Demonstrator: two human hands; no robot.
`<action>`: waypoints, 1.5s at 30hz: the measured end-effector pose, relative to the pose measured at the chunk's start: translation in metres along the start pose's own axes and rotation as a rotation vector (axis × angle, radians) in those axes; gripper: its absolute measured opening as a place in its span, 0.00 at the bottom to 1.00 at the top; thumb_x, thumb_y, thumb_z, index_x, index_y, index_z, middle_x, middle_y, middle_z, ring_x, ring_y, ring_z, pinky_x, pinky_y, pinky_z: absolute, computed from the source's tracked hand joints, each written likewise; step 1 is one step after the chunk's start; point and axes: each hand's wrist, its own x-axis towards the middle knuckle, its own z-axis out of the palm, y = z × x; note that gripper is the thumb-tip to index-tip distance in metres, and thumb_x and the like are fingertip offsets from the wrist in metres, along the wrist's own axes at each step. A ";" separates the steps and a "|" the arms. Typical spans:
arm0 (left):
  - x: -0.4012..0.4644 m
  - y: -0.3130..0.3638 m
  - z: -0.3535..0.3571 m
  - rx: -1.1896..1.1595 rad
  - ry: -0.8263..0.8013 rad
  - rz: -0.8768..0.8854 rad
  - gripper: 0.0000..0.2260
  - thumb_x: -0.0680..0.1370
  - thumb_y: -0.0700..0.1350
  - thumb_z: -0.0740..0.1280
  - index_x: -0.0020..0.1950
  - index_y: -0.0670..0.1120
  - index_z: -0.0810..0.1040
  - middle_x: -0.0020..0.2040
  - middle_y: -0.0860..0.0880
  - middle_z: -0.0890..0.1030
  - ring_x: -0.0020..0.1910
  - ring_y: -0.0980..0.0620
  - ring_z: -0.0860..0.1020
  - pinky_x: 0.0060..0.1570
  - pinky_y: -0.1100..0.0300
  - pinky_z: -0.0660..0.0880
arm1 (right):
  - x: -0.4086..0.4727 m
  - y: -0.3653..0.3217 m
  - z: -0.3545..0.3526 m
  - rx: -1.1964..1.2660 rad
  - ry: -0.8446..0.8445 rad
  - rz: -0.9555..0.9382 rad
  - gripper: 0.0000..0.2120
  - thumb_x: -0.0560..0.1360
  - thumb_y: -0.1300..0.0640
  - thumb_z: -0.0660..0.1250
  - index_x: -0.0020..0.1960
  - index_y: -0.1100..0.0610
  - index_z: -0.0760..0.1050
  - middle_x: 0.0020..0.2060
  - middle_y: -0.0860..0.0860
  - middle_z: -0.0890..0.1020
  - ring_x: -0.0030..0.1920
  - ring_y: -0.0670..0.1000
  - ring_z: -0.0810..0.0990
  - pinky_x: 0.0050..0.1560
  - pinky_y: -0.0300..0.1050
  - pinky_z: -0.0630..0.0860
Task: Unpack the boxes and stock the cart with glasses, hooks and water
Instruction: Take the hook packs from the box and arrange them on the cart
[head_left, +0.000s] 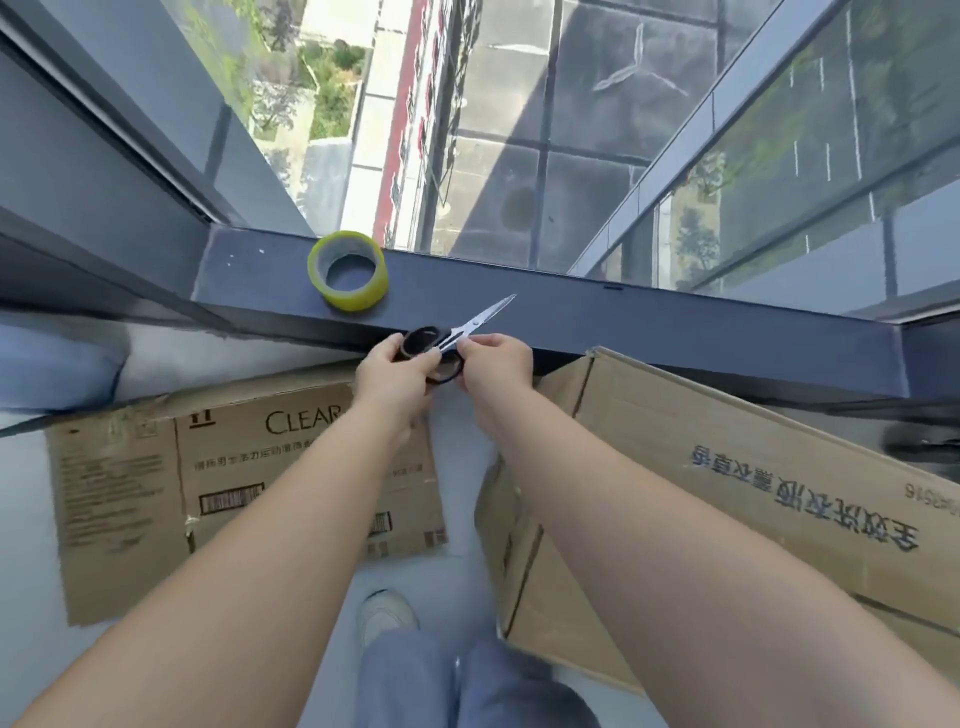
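Scissors with black plastic loop handles and bright steel blades (457, 335) sat at the near edge of the dark grey window sill (649, 332), blades closed and pointing toward 1 o'clock. Both hands met on the handles: the left hand (389, 371) curled round the loop on its side, and the right hand (498, 361) pinched the scissors where the handles join the blades, with its fingers folded over the other loop. The 2 hands lay close together, nearly touching.

At 10 o'clock from the scissors, a roll of yellowish clear packing tape (349, 270) lay flat on the sill, near but apart from the blades.

Below the sill, 2 brown corrugated cardboard boxes stood on the pale floor. The flattened brown carton printed with "CLEAR" (171, 493), at 8 o'clock from the hands, showed barcodes, small print and ragged, torn edges. The larger brown carton with big dark printed characters (753, 467), at 4 o'clock, leaned tilted against the sill, 1 flap reaching up to the sill's edge; I could not tell what it held.

At 6 o'clock, blue trouser legs (467, 680) and a pale shoe (384, 616) showed between the cartons.
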 end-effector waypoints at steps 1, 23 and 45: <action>0.021 -0.005 -0.001 0.011 0.007 0.002 0.20 0.78 0.38 0.65 0.70 0.45 0.68 0.58 0.48 0.78 0.44 0.53 0.77 0.36 0.62 0.73 | 0.016 0.005 0.012 0.059 0.018 0.024 0.12 0.75 0.64 0.66 0.35 0.55 0.71 0.34 0.52 0.76 0.37 0.52 0.75 0.44 0.47 0.75; 0.072 -0.069 0.015 0.550 -0.117 0.115 0.15 0.77 0.35 0.59 0.60 0.44 0.77 0.50 0.48 0.81 0.49 0.47 0.77 0.39 0.61 0.70 | 0.067 0.034 0.025 -0.044 0.119 -0.020 0.08 0.76 0.62 0.61 0.41 0.56 0.77 0.43 0.54 0.82 0.43 0.55 0.77 0.49 0.47 0.77; -0.179 -0.140 0.177 1.555 -0.291 0.418 0.21 0.76 0.43 0.60 0.70 0.45 0.65 0.71 0.47 0.63 0.71 0.47 0.59 0.68 0.52 0.57 | -0.088 0.111 -0.332 -1.149 -0.072 -0.354 0.15 0.77 0.58 0.58 0.63 0.59 0.71 0.59 0.54 0.70 0.63 0.55 0.66 0.63 0.48 0.63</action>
